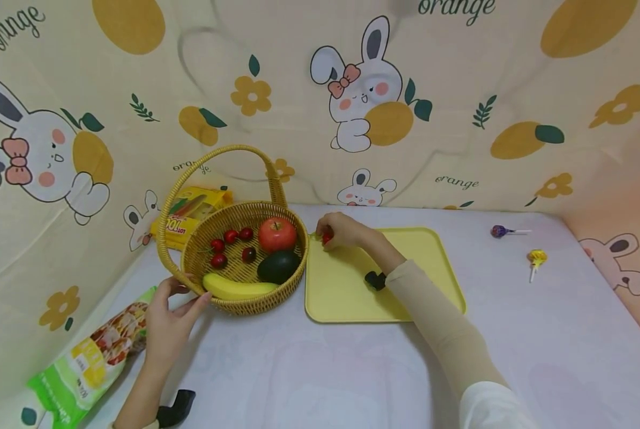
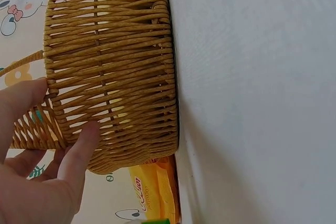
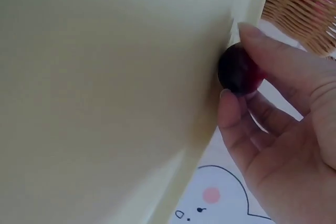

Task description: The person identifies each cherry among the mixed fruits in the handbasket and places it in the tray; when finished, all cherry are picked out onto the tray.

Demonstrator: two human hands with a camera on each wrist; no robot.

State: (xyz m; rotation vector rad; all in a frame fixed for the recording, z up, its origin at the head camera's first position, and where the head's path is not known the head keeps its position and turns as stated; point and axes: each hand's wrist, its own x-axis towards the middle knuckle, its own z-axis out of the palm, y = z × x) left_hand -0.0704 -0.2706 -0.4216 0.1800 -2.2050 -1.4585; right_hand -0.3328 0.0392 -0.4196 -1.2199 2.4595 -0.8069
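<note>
Hands (image 1: 347,232) on cherry (image 3: 239,70), basket (image 2: 110,66).

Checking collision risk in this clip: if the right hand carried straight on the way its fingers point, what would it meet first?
The right hand, pinching a cherry, points left toward the basket. Its woven wall would likely be met first, though depth is uncertain.

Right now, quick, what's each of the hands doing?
Left hand: open, fingers resting against the wicker basket.
Right hand: pinching a small dark red cherry at the yellow tray corner.
</note>
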